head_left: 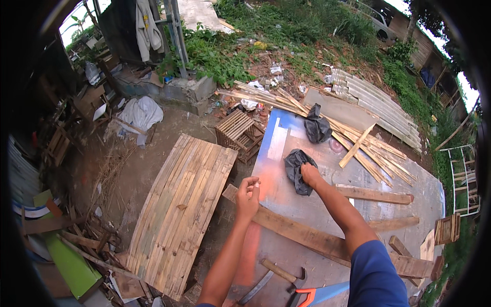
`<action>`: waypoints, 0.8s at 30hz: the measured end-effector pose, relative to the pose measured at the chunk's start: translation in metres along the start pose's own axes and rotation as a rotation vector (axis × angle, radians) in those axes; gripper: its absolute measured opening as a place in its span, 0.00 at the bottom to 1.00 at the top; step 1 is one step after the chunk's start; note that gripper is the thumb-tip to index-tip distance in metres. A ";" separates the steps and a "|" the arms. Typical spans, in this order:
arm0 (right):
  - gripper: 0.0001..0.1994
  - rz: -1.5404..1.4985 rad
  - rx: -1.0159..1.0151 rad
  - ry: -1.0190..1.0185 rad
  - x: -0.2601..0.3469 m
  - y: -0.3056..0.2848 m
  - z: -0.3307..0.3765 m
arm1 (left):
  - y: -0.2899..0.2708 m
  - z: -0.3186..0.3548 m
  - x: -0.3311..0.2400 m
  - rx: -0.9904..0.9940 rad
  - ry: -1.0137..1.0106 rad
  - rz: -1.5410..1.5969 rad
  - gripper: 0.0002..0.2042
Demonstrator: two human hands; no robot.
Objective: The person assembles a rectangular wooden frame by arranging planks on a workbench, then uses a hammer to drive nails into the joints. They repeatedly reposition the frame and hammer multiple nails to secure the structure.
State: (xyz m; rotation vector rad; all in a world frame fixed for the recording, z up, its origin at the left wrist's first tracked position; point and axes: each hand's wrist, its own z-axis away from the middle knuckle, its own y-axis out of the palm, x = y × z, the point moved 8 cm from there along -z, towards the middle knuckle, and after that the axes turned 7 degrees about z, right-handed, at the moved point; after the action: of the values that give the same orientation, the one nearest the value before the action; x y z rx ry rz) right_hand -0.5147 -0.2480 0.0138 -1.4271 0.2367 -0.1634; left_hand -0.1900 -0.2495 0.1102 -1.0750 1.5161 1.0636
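My right hand (309,173) is at a crumpled black plastic bag (296,166) on the work board, its fingertips pressed into the folds and partly hidden. Farther back lies a second black plastic bag (317,125). My left hand (248,198) is raised over the near end of a long wooden beam (302,227), thumb and fingers curled together. Anything small in that pinch is too fine to make out. Close to me on the board are a hammer (281,271) with a wooden handle and a handsaw (327,293) with a blue blade and an orange-edged handle.
A slatted wooden bench top (181,204) stands left of the board (271,204). Thin wood strips (358,143) lie across the far side, near corrugated sheets (376,105). Shorter wood pieces (376,194) are at right. A slatted crate (239,132) sits on the ground; scrap wood fills the lower left.
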 end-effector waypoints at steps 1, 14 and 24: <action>0.09 0.029 -0.006 -0.003 0.004 -0.008 0.004 | -0.003 0.002 -0.003 -0.005 0.000 0.010 0.09; 0.08 -0.642 -0.667 0.307 -0.027 -0.179 0.135 | -0.042 0.069 -0.040 -0.004 0.003 0.216 0.08; 0.07 -1.020 -0.087 0.122 0.151 -0.174 0.443 | -0.002 0.265 -0.110 0.509 -0.052 0.019 0.12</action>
State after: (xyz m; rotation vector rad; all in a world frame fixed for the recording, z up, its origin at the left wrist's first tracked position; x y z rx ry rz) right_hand -0.2488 0.1141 0.2318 -1.5126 -0.4152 -1.0816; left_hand -0.1150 0.0193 0.1754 -0.6723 1.6373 0.6549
